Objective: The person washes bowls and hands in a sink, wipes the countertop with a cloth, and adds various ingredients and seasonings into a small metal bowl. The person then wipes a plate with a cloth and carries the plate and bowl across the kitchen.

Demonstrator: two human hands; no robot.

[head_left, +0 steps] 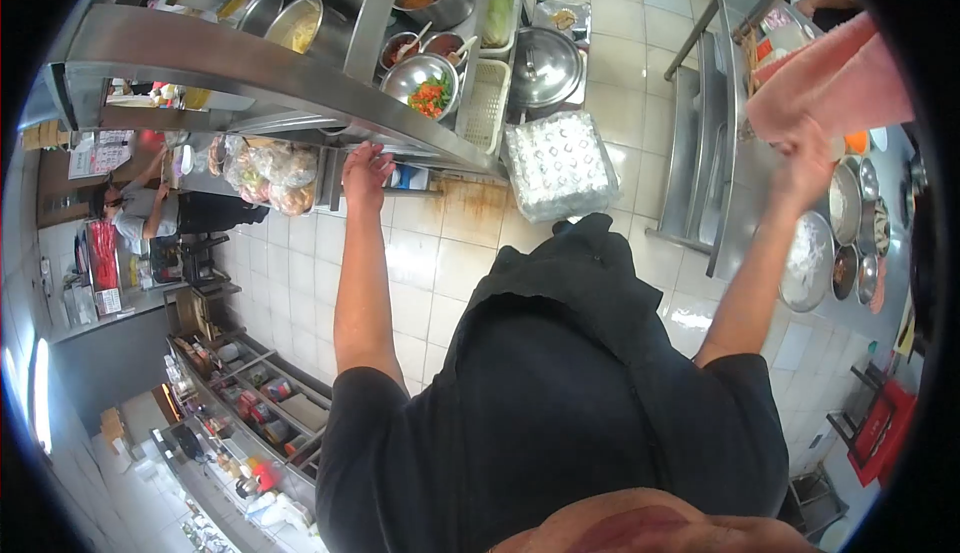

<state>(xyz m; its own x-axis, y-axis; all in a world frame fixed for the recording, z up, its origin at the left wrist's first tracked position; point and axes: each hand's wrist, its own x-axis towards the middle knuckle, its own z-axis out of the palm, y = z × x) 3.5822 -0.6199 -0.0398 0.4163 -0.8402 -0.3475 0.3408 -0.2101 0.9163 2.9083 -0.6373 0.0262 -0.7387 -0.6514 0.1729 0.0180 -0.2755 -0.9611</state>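
Note:
My left hand (367,171) is raised beside the edge of the steel shelf (250,73), its fingers slightly curled and apart, holding nothing. At the right, my right hand (805,168) is blurred and grips a pink cloth (840,83) that spreads out above the steel counter. Below the cloth, metal bowls of food (803,263) stand on that counter. Near my left hand, a steel bowl of chopped red and green vegetables (430,91) sits on the shelf.
A wrapped, patterned package (562,166) is in front of me, near a lidded pot (546,66). Plastic bags of food (275,175) lie at the left. Another person (145,208) stands farther left. A red stool (885,433) is at the lower right.

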